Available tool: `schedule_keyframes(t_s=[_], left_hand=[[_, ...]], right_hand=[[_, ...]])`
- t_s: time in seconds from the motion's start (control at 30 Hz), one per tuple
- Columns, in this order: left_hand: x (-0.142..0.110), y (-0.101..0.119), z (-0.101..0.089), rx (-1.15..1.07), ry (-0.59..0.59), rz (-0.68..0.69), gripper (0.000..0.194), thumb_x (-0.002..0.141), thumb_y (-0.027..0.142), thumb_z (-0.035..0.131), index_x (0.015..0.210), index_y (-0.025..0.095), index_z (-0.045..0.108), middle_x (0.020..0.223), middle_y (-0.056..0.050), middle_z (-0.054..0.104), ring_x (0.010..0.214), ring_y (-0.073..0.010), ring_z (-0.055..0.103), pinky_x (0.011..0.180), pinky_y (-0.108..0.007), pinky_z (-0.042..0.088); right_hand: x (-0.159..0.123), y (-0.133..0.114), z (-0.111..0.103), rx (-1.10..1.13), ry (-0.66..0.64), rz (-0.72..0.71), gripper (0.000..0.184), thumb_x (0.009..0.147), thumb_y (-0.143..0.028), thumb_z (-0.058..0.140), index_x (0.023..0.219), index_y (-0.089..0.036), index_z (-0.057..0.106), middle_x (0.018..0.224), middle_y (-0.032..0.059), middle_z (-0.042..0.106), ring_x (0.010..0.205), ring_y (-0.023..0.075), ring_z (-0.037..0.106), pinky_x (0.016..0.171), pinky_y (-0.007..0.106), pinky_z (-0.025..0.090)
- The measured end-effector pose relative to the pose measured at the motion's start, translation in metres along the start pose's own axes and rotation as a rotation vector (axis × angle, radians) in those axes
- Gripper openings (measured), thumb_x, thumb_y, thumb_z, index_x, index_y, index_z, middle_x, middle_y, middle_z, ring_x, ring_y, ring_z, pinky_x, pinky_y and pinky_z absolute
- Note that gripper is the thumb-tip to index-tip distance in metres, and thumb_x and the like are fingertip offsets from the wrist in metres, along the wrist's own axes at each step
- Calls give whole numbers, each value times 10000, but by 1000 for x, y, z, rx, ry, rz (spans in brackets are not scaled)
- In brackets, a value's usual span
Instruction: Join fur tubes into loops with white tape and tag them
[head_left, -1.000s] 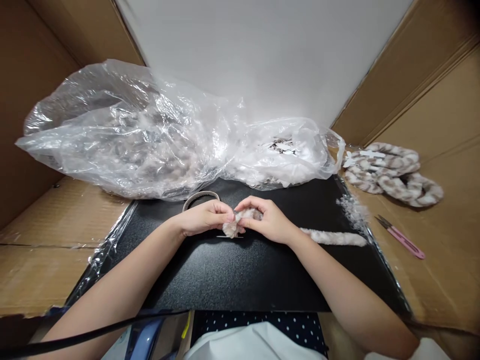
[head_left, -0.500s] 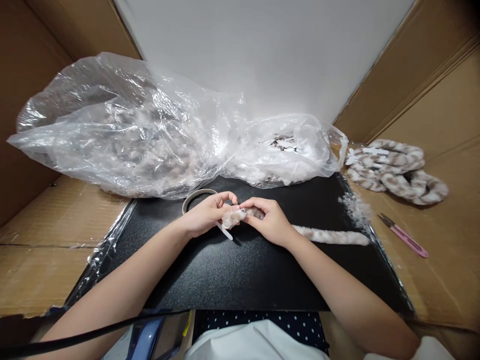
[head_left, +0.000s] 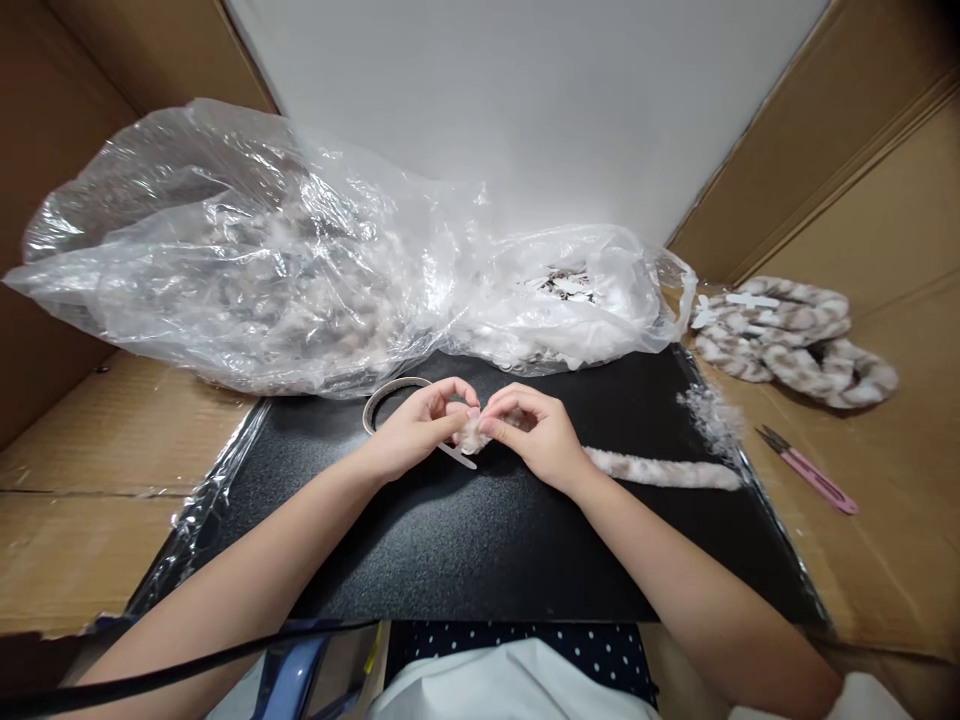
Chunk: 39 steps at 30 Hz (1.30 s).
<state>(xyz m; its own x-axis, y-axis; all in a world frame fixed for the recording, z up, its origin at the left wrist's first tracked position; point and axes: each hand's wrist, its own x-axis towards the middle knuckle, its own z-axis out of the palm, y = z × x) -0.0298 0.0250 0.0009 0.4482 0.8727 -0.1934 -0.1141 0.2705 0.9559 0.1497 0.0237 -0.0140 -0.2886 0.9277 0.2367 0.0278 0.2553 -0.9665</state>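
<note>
Over the black work surface [head_left: 420, 540], my two hands meet at one end of a fuzzy white-and-brown plush tube [head_left: 664, 470]. My left hand [head_left: 416, 428] pinches the bunched end between thumb and fingers. Close against it, my right hand [head_left: 546, 440] pinches the same plush, fingers curled. The tube seems to run behind my right wrist and lies flat to the right. A thin pale curved band [head_left: 373, 402] loops beside my left hand; its flat white end shows below the fingers. Whether the band enters the plush is hidden by the fingers.
A large clear plastic bag [head_left: 247, 270] of fluffy pieces lies at the back left. Beside it sits another bag [head_left: 585, 310] with flat white pieces. On the right are twisted plush loops [head_left: 810, 345], pink-handled thread snips [head_left: 814, 480] and clear plastic scraps [head_left: 709, 415]. Cardboard walls flank both sides.
My right fingers have shifted left over the plush, covering more of it. The band's white end has moved slightly up and right.
</note>
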Motion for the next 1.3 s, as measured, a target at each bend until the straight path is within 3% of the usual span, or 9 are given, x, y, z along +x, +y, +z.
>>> schedule_keyframes(t_s=[0.17,0.33,0.7,0.9,1.1,1.3], left_hand=[[1,0,-1,-40,-86,-64,314,747,305,766,852,161,507,630,15,647,581,-98,590,596,-212,444],[2,-2,-3,-132,-63,-157,327,685,290,814,777,142,537,659,-7,667,592,-95,606,581,-198,436],[0,5,-6,-159,-81,-220,272,690,295,805,784,132,608,712,-34,687,627,-113,636,591,-203,461],[0,7,-4,-92,-71,-186,260,691,298,795,771,132,612,685,-30,674,626,-115,628,574,-200,443],[0,4,-5,-69,-69,-195,247,721,256,777,790,144,569,667,-13,668,631,-117,631,603,-215,452],[1,0,-6,-166,-80,-254,285,721,296,780,815,159,549,744,-26,682,651,-130,656,651,-243,490]], right_hand=[[3,-2,-4,169,-44,257,237,690,-406,764,712,-182,690,711,11,651,634,129,586,615,273,483],[5,-2,-8,339,-84,458,290,648,-449,772,725,-178,702,621,1,653,528,100,542,474,222,389],[7,-3,-11,316,-140,356,231,630,-390,794,677,-184,702,665,-6,651,556,92,530,520,229,414],[11,-1,-20,323,-81,300,304,726,-491,695,756,-191,726,799,32,693,747,143,618,716,281,492],[5,-3,-14,8,-133,183,236,698,-412,751,739,-181,718,732,27,675,648,139,585,623,275,473],[6,1,-12,177,-136,287,207,661,-357,776,698,-167,703,587,-11,637,523,106,552,552,256,457]])
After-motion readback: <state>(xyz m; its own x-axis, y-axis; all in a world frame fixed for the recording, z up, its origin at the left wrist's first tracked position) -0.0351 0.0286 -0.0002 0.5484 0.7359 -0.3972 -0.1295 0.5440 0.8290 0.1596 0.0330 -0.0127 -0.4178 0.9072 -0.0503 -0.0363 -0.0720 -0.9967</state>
